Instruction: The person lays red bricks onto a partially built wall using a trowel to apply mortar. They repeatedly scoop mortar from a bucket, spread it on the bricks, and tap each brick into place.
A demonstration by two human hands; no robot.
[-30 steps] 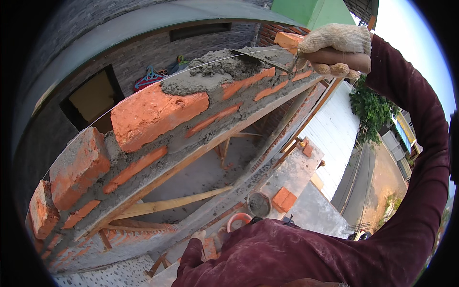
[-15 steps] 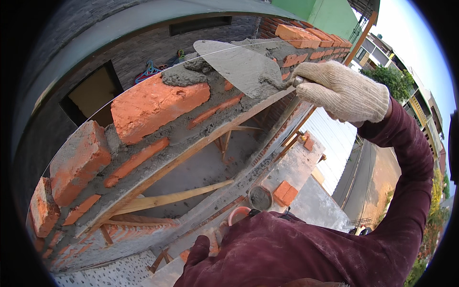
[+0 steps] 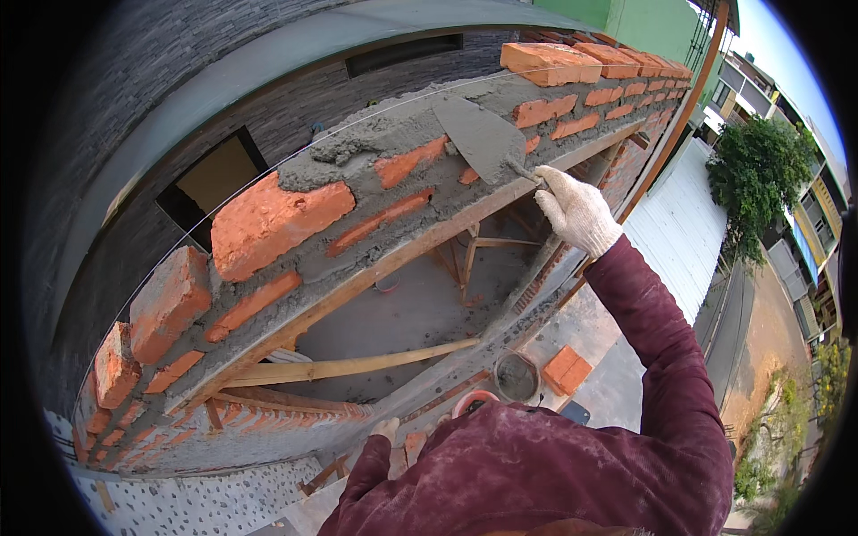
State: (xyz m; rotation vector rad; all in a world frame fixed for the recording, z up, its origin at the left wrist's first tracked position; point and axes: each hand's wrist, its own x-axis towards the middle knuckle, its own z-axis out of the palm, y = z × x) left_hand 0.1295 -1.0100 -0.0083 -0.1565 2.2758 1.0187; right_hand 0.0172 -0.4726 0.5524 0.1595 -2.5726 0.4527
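In a pale knitted glove, my right hand is closed round the handle of a trowel. Its grey, mortar-smeared blade lies against the wet mortar along the top of a brick wall. Left of the blade, a red brick sits on the top course with mortar heaped at its far end. A mortar-streaked brick stands further left. Low in the view, my left hand shows only a bit of glove past the sleeve; its fingers are hidden.
A taut string line runs along the wall's far edge. More bricks sit at the far right end. Timber formwork supports the wall's near side. Below are a bucket of mortar and loose bricks on a ledge.
My right hand and the trowel have come lower and nearer the wall's near face. The view has shifted, showing more of the right end. Mortar beside the red brick now looks spread out.
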